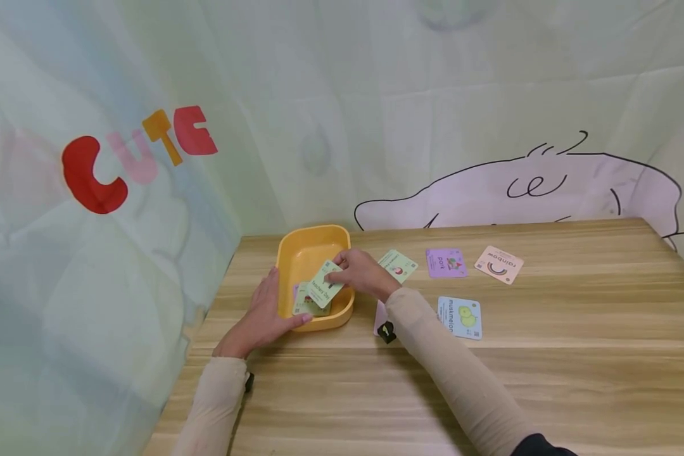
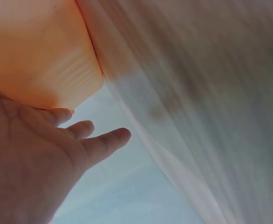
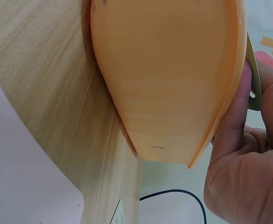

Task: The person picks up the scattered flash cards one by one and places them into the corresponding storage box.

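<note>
Bin (image 1: 315, 253): one, yellow, rounded corners, near the table's left end, its base on the wood; a hand at either side.

Left hand (image 1: 262, 320): at the bin's left wall. Fingers extended, lightly spread, along the outside; thumb reaching across the near rim. No card in its hold.

Right hand (image 1: 361, 272): at the bin's right rim. Thumb and fingers closed in a pinch on one card; the right wrist view gives that card edge-on, beyond the rim.

Teachers' Day card (image 1: 322, 290): one, green, in the right hand's pinch, tilted over the bin's opening, overlapping the cards inside. Whether its lower edge touches them, cannot tell.

Cards inside the bin: a green card (image 1: 303, 305), with a purple edge (image 1: 295, 291) showing beside it. Full count hidden.

Cards on the table (image 1: 576, 380), right of the bin:
— second green card (image 1: 398, 266), just beyond the right wrist, partly covered;
— park card (image 1: 446, 263), purple;
— rainbow card (image 1: 498, 265), pink, upside down to the viewer, farthest right;
— muskmelon card (image 1: 462, 318), blue, nearer, beside the right sleeve (image 1: 453, 361);
— lilac card (image 1: 380, 316), mostly hidden by the right arm.

Left sleeve (image 1: 213, 392): beige, like the right.

Backdrop (image 1: 296, 126): pale cloth, coloured letters reading CUTE, a line-drawn lilac figure behind the table.
</note>
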The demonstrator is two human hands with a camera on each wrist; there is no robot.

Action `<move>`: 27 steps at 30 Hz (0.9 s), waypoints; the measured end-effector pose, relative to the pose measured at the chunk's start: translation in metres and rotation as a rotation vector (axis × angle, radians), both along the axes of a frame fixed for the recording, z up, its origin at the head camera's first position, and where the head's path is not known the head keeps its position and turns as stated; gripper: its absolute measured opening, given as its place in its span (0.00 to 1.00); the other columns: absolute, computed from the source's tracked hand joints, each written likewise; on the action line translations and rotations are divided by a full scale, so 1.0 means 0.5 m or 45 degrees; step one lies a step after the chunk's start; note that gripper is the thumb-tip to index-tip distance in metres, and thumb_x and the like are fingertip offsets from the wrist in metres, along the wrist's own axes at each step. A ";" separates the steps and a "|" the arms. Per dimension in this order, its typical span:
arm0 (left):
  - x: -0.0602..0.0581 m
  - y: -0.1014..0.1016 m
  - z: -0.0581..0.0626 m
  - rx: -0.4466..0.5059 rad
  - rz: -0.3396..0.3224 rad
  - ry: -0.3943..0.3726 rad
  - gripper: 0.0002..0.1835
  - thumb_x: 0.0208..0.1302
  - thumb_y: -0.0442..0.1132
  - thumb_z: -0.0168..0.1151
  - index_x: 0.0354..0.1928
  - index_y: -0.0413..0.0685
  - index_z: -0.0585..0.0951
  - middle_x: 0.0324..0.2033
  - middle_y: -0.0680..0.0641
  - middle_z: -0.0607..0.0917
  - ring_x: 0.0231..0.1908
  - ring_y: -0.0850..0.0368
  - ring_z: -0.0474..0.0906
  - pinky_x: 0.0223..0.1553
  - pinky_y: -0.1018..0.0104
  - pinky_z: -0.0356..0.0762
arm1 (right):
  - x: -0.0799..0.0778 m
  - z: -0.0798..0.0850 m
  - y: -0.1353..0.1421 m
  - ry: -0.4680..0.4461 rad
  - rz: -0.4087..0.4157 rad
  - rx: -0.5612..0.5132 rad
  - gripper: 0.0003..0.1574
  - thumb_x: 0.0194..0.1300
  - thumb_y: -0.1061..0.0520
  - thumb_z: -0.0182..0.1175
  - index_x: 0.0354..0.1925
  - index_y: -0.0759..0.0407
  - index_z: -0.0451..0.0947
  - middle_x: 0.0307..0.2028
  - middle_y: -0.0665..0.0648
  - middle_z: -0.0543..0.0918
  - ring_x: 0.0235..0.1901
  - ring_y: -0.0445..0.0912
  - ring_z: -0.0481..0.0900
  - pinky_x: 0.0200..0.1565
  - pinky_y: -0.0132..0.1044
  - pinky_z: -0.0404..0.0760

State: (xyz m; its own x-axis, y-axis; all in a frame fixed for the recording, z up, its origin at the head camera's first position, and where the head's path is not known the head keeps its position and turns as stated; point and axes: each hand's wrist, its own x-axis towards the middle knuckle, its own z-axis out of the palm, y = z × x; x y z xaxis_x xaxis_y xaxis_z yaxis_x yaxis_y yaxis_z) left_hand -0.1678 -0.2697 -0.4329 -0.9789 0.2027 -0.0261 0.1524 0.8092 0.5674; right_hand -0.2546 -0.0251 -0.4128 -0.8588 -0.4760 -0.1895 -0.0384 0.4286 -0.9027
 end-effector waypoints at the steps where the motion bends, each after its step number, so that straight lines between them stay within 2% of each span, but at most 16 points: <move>1: -0.001 0.000 -0.001 0.006 -0.009 0.014 0.68 0.54 0.68 0.71 0.80 0.44 0.38 0.79 0.35 0.45 0.78 0.37 0.38 0.74 0.34 0.39 | 0.000 0.000 0.000 0.000 0.000 0.000 0.14 0.65 0.52 0.71 0.45 0.56 0.81 0.40 0.53 0.86 0.37 0.44 0.82 0.37 0.32 0.80; 7: -0.003 0.000 -0.002 0.010 -0.031 0.047 0.67 0.54 0.66 0.72 0.80 0.43 0.40 0.78 0.36 0.48 0.78 0.38 0.39 0.74 0.35 0.38 | 0.001 0.000 0.000 0.006 0.005 -0.002 0.14 0.65 0.52 0.71 0.45 0.56 0.81 0.39 0.53 0.86 0.37 0.44 0.82 0.37 0.32 0.80; 14: -0.001 0.000 -0.001 0.009 -0.016 0.026 0.68 0.54 0.66 0.71 0.80 0.43 0.38 0.79 0.35 0.45 0.78 0.36 0.37 0.74 0.33 0.37 | 0.000 -0.001 0.000 0.010 0.008 -0.007 0.14 0.64 0.52 0.71 0.44 0.56 0.81 0.39 0.52 0.86 0.38 0.43 0.82 0.37 0.32 0.80; 27: -0.001 0.000 -0.002 0.018 -0.036 0.032 0.67 0.55 0.66 0.72 0.80 0.43 0.39 0.79 0.36 0.45 0.79 0.38 0.35 0.75 0.35 0.35 | 0.001 -0.003 0.000 -0.017 -0.002 -0.019 0.14 0.64 0.52 0.71 0.44 0.56 0.81 0.40 0.53 0.86 0.37 0.44 0.82 0.39 0.34 0.81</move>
